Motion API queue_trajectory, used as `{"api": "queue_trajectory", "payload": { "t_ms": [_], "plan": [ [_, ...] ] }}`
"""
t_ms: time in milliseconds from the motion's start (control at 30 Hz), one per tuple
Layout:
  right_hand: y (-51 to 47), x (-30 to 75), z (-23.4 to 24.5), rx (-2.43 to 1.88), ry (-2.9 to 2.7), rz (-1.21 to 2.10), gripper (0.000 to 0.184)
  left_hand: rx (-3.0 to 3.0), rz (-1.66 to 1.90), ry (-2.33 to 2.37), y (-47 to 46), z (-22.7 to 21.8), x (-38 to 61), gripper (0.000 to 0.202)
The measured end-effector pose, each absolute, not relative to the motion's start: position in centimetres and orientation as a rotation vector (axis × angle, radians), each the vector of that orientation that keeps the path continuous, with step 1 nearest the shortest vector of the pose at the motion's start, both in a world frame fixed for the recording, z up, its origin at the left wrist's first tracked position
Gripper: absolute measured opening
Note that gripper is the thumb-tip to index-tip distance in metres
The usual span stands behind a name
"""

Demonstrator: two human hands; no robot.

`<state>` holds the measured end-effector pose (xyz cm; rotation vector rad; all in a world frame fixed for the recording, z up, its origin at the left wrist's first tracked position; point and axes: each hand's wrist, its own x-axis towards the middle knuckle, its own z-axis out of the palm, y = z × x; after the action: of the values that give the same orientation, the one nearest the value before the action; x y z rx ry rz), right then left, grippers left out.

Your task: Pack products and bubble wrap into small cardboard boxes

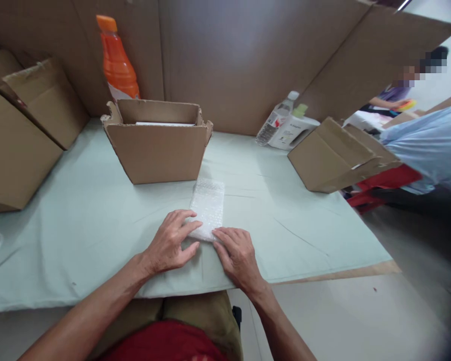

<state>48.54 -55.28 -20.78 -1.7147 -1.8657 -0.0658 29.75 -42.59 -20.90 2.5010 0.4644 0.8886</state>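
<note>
One flat rectangle of clear bubble wrap (209,203) on the pale green cloth-covered table (263,215). Left hand (169,241) loosely spread, fingertips at its left edge, thumb free. Right hand (237,253) bent at the near right corner; pinching or merely touching, can't tell. Open brown cardboard box (161,154) just beyond; orange plastic bottle (118,62) behind that.

Left grip (170,240) and right grip (238,253) touch bubble wrap (209,203).

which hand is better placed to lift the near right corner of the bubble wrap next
Probably the right hand: its fingertips are already at that corner of the bubble wrap, while the left hand reaches over its left edge.
</note>
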Motion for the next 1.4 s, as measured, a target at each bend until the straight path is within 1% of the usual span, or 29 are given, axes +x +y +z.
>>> {"api": "queue_trajectory", "payload": {
  "t_ms": [100,167,267,367,467,600,700,767,833,933,1033,1167,1333,1400],
  "plan": [
    [-55.5,48.6,-20.2,-1.671,-1.816,0.095,0.018,2.482,0.79,0.343,-42.6,-20.6,29.6,0.03],
    [-55.9,48.8,-19.9,-1.68,-1.799,0.163,0.017,2.421,0.762,0.32,-42.6,-20.8,29.7,0.03],
    [-56.5,48.8,-19.7,-1.706,-1.756,0.039,0.02,2.352,0.801,0.386,-42.6,-21.3,30.0,0.035],
    [-56.6,48.6,-19.8,-1.719,-1.802,-0.121,0.028,2.361,0.807,0.456,-42.5,-21.7,30.2,0.032],
    [-55.8,48.3,-20.2,-1.736,-1.933,-0.113,0.03,2.391,0.856,0.514,-42.4,-21.6,30.2,0.031],
    [-54.9,48.2,-20.5,-1.723,-1.89,0.009,0.025,2.407,0.893,0.491,-42.4,-21.1,29.8,0.04],
    [-55.1,48.5,-19.9,-1.723,-1.824,0.224,0.024,2.362,0.812,0.386,-42.5,-21.0,29.6,0.039],
    [-55.6,48.6,-19.5,-1.747,-1.804,0.306,0.023,2.325,0.768,0.391,-42.5,-21.1,29.7,0.037],
    [-56.0,48.7,-19.4,-1.766,-1.773,0.227,0.024,2.318,0.756,0.448,-42.5,-21.3,29.9,0.032],
    [-56.2,48.6,-19.6,-1.752,-1.766,-0.009,0.029,2.356,0.772,0.524,-42.5,-21.5,30.1,0.026],
    [-55.6,48.4,-20.3,-1.751,-1.876,-0.076,0.036,2.382,0.794,0.575,-42.4,-21.5,30.2,0.026],
    [-54.4,48.2,-20.9,-1.763,-1.89,-0.022,0.035,2.351,0.791,0.609,-42.2,-21.4,30.0,0.032],
    [-53.6,48.3,-20.6,-1.595,-1.812,0.093,0.034,2.27,0.839,0.617,-42.1,-21.1,29.7,0.046],
    [-53.4,48.3,-20.4,-1.576,-1.802,0.141,0.035,2.258,0.868,0.628,-42.1,-21.0,29.7,0.048]
  ]
}}
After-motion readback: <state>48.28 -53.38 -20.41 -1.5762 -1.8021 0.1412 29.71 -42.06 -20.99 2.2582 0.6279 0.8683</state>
